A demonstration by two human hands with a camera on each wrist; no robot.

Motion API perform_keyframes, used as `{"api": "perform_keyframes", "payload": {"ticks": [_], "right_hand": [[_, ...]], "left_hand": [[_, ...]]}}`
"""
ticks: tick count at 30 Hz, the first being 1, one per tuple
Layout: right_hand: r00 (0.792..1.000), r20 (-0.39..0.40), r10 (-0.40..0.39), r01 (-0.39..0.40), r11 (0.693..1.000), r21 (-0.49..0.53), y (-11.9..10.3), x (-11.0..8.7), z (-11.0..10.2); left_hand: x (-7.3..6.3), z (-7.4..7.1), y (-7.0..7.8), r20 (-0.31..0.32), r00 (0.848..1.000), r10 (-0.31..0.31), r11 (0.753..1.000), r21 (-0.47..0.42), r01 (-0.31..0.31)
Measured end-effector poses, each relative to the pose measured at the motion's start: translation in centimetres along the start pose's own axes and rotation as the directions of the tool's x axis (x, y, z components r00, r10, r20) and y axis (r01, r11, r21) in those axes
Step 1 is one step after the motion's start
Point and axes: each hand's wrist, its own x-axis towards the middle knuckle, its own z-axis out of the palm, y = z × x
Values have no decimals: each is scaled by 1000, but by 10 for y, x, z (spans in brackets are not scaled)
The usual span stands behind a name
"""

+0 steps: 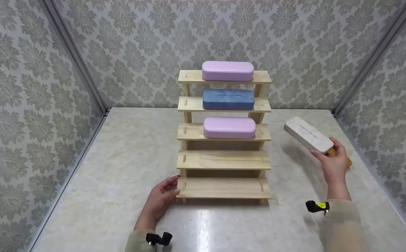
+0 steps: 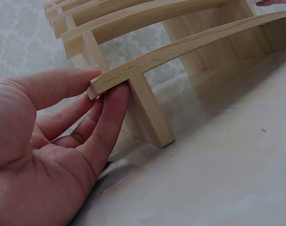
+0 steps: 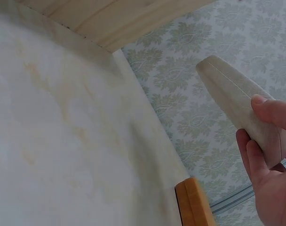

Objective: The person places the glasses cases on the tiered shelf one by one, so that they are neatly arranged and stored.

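Note:
A wooden stepped rack [image 1: 223,189] stands in the middle of the table, and my left hand [image 1: 162,196] grips the left end of its lowest shelf. In the left wrist view, the thumb [image 2: 67,84] lies on the shelf's edge with fingers curled beneath. To the right of the rack, my right hand [image 1: 334,164] holds a white glasses case [image 1: 308,134] by its near end, tilted and raised above the table. An orange case [image 1: 349,162] lies behind that hand, partly hidden by it; its edge also shows in the right wrist view.
The upper shelves carry a pink case [image 1: 227,71] on top, a blue case [image 1: 228,99] below it and another pink case [image 1: 229,127] on the middle shelf. Patterned walls [image 1: 203,28] enclose the marbled table [image 1: 119,164] at the back and both sides.

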Motion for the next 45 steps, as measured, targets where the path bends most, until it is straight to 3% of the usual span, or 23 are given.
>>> {"api": "perform_keyframes", "payload": {"ticks": [12,24,35,45], "right_hand": [[1000,11,-18,16,994,105,-24,-21,-10],[985,122,-125,99,975,200,-40,-48,-11],[931,250,-265,202,946,253,-53,-68,-6],[858,386,-339,264,935,235,-62,-83,4]], "left_hand": [[-1,0,1,0,1000,13,1000,10,-13],[0,0,0,-14,1000,7,1000,19,-7],[0,0,1,-17,1000,12,999,30,-11],[0,-1,1,-14,1000,14,999,41,-13]]}}
